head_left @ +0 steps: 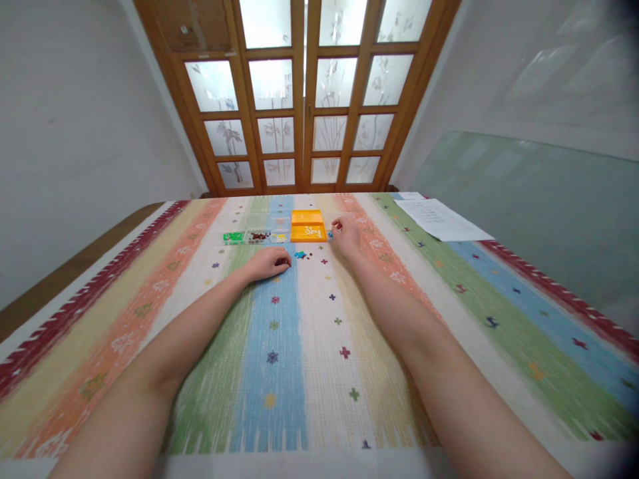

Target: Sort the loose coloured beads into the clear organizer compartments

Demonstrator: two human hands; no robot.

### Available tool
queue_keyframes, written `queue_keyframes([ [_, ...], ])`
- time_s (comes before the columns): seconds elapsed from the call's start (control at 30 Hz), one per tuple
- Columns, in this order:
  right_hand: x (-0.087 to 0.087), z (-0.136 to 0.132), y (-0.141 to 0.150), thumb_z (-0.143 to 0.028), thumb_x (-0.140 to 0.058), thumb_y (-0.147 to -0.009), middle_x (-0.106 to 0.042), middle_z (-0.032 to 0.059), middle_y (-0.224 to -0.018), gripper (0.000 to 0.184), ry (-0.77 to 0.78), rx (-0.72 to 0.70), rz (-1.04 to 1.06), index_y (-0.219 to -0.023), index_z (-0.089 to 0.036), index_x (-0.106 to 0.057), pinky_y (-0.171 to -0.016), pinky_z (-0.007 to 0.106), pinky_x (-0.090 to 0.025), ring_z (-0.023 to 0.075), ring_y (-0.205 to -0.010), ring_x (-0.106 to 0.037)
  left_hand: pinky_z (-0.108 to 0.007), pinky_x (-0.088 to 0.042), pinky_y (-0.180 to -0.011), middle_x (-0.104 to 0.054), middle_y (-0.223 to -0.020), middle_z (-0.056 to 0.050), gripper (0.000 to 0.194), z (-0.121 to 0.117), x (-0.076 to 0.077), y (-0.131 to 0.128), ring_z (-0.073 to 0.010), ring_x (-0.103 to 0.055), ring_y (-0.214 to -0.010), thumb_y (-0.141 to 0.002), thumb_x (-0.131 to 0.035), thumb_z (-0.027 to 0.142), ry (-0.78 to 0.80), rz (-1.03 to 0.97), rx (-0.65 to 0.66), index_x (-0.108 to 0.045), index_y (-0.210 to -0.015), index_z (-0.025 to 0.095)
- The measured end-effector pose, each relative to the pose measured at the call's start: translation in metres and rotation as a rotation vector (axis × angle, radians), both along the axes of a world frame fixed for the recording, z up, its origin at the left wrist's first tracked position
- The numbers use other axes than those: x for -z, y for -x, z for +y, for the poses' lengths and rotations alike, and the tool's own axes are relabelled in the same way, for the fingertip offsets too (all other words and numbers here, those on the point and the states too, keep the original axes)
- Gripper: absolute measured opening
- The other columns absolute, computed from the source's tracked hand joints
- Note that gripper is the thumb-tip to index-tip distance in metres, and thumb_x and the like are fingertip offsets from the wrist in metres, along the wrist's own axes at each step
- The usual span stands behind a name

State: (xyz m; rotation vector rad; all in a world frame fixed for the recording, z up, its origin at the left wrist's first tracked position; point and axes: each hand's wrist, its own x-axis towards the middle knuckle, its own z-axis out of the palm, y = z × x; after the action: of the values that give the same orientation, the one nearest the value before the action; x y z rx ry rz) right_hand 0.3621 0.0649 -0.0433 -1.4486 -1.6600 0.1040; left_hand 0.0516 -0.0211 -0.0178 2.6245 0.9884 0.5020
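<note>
My left hand (268, 261) rests on the striped tablecloth (299, 346) with its fingers curled in, just left of a few small loose beads (301, 254). My right hand (345, 234) is closed in a pinch beside the right edge of an orange tray (308, 225); what it pinches is too small to make out. The tray holds small pale pieces. To its left lies a clear compartment box (254, 236) with green, dark red and yellow beads in separate sections.
A white sheet of paper (442, 218) lies at the far right of the table. Wooden doors with frosted glass panes (299, 100) stand behind the table. A glass panel (539, 199) leans along the right wall.
</note>
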Motion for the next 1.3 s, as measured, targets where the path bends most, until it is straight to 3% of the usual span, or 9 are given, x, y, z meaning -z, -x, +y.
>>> queue_keyframes([
  [0.27,0.008,0.006,-0.004,-0.017,-0.05,-0.086,-0.069,0.0086,-0.094,0.02,-0.008,0.062,0.076,-0.092,-0.02,-0.068,-0.083,0.037,-0.046,0.0249,-0.091,-0.06,-0.032,-0.049,-0.084,-0.071,-0.093,-0.004,0.014,-0.002,0.004,-0.004,-0.0205,-0.065,-0.088,-0.093,-0.063,0.029,-0.022,-0.001,0.023,-0.074,-0.098,0.023],
  [0.53,0.005,-0.002,0.01,-0.017,-0.05,-0.087,-0.07,0.0086,-0.095,0.02,0.013,-0.012,0.028,-0.092,-0.019,-0.07,-0.083,0.035,-0.045,0.0241,-0.091,-0.061,-0.031,-0.048,-0.083,-0.072,-0.094,-0.004,0.014,-0.001,0.008,-0.006,-0.0201,-0.065,-0.089,-0.096,-0.061,0.029,-0.04,0.01,-0.031,-0.074,-0.096,0.023],
  [0.7,0.007,-0.006,0.022,-0.016,-0.052,-0.089,-0.071,0.01,-0.098,0.02,0.003,-0.051,-0.068,-0.094,-0.019,-0.071,-0.086,0.036,-0.044,0.0253,-0.095,-0.06,-0.031,-0.044,-0.074,-0.072,-0.088,-0.004,0.016,0.006,0.01,0.0,-0.02,-0.062,-0.081,-0.094,-0.061,0.029,-0.103,-0.043,-0.247,-0.074,-0.095,0.021],
  [1.03,0.006,-0.026,0.054,-0.013,-0.055,-0.093,-0.071,0.0105,-0.103,0.018,-0.046,-0.252,-0.277,-0.099,-0.019,-0.071,-0.09,0.037,-0.041,0.0267,-0.101,-0.058,-0.028,-0.036,-0.065,-0.071,-0.079,-0.003,0.028,0.041,0.005,0.05,-0.0193,-0.06,-0.072,-0.095,-0.056,0.04,-0.153,-0.325,-0.925,-0.075,-0.1,0.019],
  [1.17,0.006,-0.029,0.059,-0.014,-0.056,-0.094,-0.072,0.0102,-0.101,0.017,-0.039,-0.29,-0.329,-0.097,-0.019,-0.072,-0.088,0.036,-0.039,0.026,-0.098,-0.058,-0.028,-0.034,-0.064,-0.07,-0.078,-0.003,0.03,0.045,0.007,0.058,-0.0198,-0.059,-0.071,-0.094,-0.057,0.043,-0.143,-0.31,-1.004,-0.075,-0.098,0.02],
  [1.3,0.004,-0.033,0.059,-0.015,-0.056,-0.094,-0.072,0.0088,-0.097,0.017,-0.019,-0.345,-0.353,-0.096,-0.019,-0.072,-0.084,0.034,-0.039,0.024,-0.094,-0.059,-0.029,-0.034,-0.065,-0.071,-0.079,-0.004,0.03,0.044,0.012,0.055,-0.0206,-0.06,-0.073,-0.094,-0.057,0.043,-0.161,-0.276,-0.96,-0.076,-0.096,0.02],
])
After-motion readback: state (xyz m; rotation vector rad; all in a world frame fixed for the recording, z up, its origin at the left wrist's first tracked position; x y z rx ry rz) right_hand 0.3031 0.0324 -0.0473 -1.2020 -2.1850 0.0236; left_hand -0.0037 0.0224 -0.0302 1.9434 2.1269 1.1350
